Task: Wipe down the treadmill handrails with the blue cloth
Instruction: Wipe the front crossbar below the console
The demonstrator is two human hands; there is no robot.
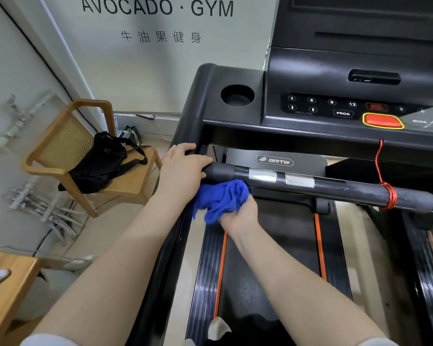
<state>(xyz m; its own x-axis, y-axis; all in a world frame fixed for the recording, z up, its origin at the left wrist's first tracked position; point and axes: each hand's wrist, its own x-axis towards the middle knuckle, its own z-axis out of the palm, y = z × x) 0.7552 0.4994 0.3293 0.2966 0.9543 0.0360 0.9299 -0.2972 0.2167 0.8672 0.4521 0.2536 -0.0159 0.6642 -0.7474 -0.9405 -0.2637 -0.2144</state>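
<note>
1. A single wide-angle camera, worn on the person's head, looks forward and steeply down along both forearms onto the treadmill.
2. The lens sits close. The left hand on the handrail and the right hand holding the blue cloth fill mid-frame, with the console just beyond.
3. The view is turned slightly left, taking in wall lettering at the top and a wooden chair at left. Straight lines bow near the edges.

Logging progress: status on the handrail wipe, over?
Left hand holds handrail end. Right hand grips blue cloth just below it. Red cord wrapped round rail farther right.
</note>
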